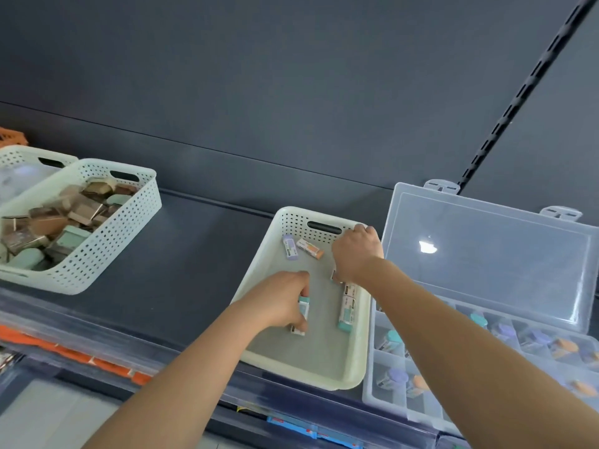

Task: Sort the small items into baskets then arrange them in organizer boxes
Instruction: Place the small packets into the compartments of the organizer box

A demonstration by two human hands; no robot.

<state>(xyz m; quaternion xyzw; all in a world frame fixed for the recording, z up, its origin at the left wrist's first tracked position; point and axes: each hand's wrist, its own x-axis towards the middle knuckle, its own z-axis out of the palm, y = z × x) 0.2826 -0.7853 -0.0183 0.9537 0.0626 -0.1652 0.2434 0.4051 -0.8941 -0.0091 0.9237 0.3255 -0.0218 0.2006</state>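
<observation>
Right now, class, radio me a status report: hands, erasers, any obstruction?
Left hand pinching teal-capped white eraser in pale green plastic basket. Right hand at basket's far corner, grip unclear. Clear plastic organizer box open alongside.

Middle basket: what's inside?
Visible: purple eraser and orange eraser at the far end, teal erasers along the right wall, another teal eraser gripped by the left hand. The right hand hides part of another.

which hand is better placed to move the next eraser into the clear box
Left, probably: the left hand already grips a teal eraser. The right hand is nearer the clear box, but its hold is hidden.
</observation>
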